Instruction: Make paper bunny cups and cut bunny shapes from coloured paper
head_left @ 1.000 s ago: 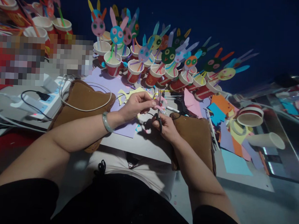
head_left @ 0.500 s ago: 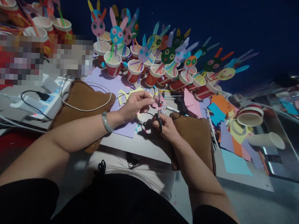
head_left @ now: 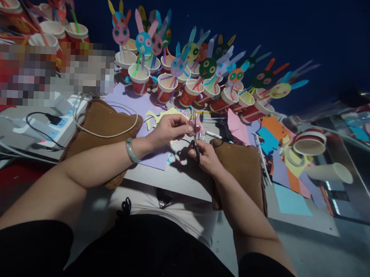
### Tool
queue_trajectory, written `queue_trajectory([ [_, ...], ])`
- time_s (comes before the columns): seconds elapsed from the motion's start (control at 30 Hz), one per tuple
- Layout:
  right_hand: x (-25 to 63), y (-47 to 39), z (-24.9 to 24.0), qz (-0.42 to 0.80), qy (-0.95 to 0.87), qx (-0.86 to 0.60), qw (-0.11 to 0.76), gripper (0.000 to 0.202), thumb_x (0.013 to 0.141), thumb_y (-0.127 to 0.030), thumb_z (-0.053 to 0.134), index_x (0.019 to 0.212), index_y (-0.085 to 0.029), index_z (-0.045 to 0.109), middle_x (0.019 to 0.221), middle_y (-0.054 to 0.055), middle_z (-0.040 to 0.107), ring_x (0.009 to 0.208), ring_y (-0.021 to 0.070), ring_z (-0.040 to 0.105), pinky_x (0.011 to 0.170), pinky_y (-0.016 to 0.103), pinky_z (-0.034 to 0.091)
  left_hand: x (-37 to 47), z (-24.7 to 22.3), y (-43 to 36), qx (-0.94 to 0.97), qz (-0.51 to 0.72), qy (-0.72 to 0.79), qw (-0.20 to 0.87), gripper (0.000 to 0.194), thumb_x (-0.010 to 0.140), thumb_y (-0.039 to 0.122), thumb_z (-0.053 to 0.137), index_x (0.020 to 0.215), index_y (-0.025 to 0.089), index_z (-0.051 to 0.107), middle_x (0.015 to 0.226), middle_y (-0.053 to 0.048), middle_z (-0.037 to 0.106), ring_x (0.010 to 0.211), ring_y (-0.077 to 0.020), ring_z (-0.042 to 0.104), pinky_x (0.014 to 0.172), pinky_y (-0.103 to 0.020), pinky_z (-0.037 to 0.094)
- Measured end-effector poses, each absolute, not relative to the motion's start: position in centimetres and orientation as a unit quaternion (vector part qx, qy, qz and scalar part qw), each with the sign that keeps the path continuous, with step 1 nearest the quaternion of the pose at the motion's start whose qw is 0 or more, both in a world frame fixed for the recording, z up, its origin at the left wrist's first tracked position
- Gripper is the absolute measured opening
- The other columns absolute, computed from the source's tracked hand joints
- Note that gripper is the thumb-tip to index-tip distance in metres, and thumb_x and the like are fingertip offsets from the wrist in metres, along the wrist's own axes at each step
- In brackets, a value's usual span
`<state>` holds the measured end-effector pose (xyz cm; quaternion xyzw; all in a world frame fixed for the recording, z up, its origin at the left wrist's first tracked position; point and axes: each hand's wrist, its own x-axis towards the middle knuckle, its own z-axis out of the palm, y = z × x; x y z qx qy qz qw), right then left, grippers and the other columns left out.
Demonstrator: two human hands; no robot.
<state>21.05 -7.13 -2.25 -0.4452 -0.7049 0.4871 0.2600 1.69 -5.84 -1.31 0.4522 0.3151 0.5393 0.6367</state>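
Scissors (head_left: 195, 133) with dark handles are gripped in my right hand (head_left: 206, 156), their blades pointing away from me. Just left of them, my left hand (head_left: 173, 130) is closed in a pinch on a small piece of pink paper (head_left: 191, 125). The blades lie against or right beside this paper; whether they cut into it I cannot make out. Beneath my hands are a purple sheet (head_left: 155, 157) and yellow paper scraps (head_left: 164, 115). A white pen (head_left: 213, 135) lies just right of the blades.
Red paper cups (head_left: 140, 81) with paper rabbit figures stand in rows along the back. Brown cushions (head_left: 240, 173) lie on both sides of my hands. A power strip (head_left: 63, 123) with cables is at left. Coloured paper (head_left: 267, 140) and a white tube (head_left: 330, 173) lie at right.
The pink paper at my left fingertips has shifted and turned a little, with less of it showing right of the blades. Both hands stay almost in place.
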Motion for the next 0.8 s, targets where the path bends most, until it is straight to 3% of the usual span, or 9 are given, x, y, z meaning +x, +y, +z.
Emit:
queue_trajectory([
  [0.13, 21.05, -7.12, -2.07, 0.489, -0.706, -0.444, 0.255, 0.065, 0.069, -0.08, 0.075, 0.063, -0.023, 0.047, 0.059, -0.003, 0.049, 0.059, 0.0119, 0.039, 0.058, 0.029, 0.036, 1.57, -1.46, -5.82, 0.46, 0.539, 0.307, 0.636, 0.028, 0.073, 0.034, 0.085, 0.072, 0.016, 0.065, 0.067, -0.002, 0.07, 0.05, -0.0047, 0.046, 0.049, -0.021, 0.034],
  [0.8, 21.29, -6.99, -2.42, 0.488, -0.72, -0.422, 0.255, 0.06, 0.075, -0.076, 0.073, 0.065, -0.021, 0.049, 0.059, -0.003, 0.047, 0.059, 0.0109, 0.039, 0.058, 0.027, 0.036, 1.6, -1.32, -5.73, 0.459, 0.563, 0.297, 0.62, 0.023, 0.075, 0.031, 0.078, 0.067, 0.016, 0.062, 0.062, 0.0, 0.068, 0.047, -0.0047, 0.046, 0.047, -0.022, 0.033],
])
